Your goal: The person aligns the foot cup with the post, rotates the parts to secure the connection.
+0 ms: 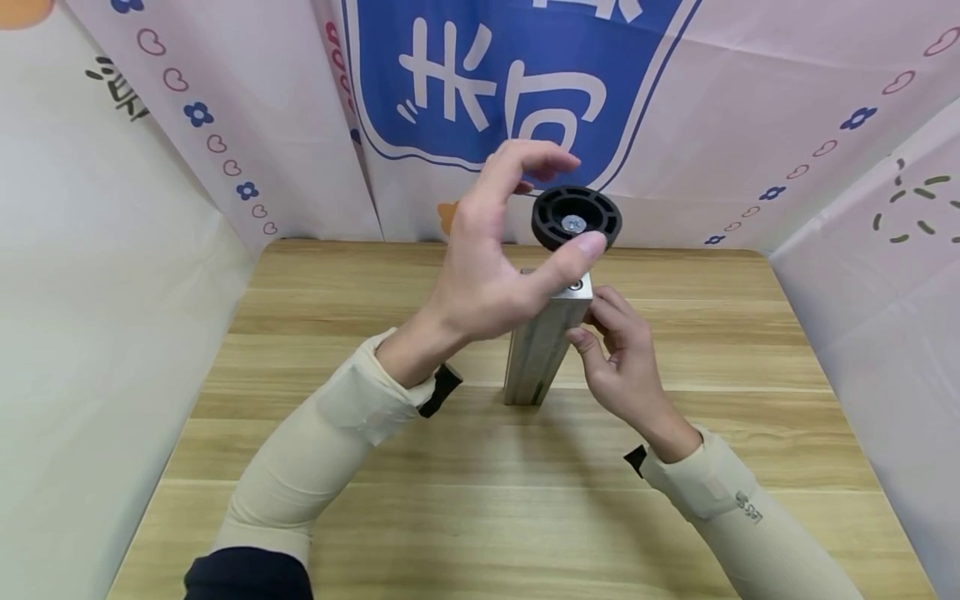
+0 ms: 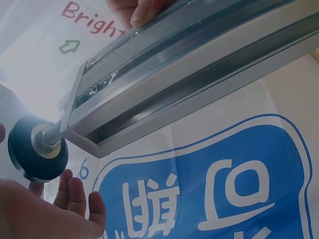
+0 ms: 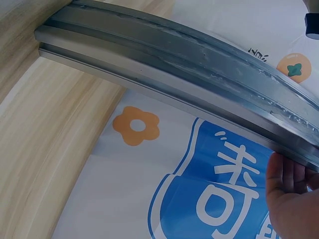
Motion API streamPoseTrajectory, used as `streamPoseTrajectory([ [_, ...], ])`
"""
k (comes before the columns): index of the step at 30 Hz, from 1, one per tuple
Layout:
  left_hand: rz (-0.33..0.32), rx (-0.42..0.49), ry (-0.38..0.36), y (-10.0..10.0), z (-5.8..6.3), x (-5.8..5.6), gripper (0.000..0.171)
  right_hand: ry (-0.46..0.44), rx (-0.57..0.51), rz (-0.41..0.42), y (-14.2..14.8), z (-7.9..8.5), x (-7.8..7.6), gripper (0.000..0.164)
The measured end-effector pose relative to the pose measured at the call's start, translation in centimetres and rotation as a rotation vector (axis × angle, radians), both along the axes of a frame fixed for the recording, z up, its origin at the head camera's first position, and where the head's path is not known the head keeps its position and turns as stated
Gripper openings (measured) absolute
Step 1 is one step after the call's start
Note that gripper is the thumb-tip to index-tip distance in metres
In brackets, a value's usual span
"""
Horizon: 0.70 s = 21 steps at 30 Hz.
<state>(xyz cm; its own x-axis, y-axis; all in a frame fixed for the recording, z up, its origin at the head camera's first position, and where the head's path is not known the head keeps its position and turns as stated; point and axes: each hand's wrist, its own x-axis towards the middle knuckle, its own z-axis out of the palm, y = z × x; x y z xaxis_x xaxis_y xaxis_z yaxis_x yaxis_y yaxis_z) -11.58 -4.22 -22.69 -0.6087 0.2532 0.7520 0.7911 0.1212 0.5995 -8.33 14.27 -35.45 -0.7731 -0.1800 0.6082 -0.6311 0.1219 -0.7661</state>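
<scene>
An aluminium profile [image 1: 542,350] stands upright on the table, an end plate on its top. Above the plate, a round black levelling foot [image 1: 542,223] sits on a threaded stem [image 2: 54,134], with a screw head in its recessed middle. My left hand [image 1: 487,258] is around the foot: the thumb lies at its near rim, while the fingers arch loosely beyond it with a gap. Lower down, my right hand [image 1: 622,358] holds the profile near its upper end between thumb and fingers. In the right wrist view, the right fingertips [image 3: 286,172] meet the profile's edge.
The wooden table [image 1: 360,517] spreads around the profile's base. Printed cloth walls [image 1: 750,125] enclose its back and both sides. Black wrist mounts [image 1: 441,390] stick out from the light sleeves [image 1: 300,475].
</scene>
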Motion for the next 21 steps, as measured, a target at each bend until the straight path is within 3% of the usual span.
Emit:
streamPoseTrajectory([
  [4,0.038,0.044,-0.013,-0.03,0.13,0.01,0.062,0.003,0.009,0.008,0.05,0.04,-0.01,0.022],
  [10,0.006,0.082,-0.05,-0.04,0.2,0.14,0.071,0.005,0.011,0.012,0.06,-0.01,-0.01,0.028],
  [21,-0.032,0.101,-0.078,-0.16,0.07,0.28,0.061,0.002,0.001,0.003,-0.06,-0.02,0.05,0.023],
])
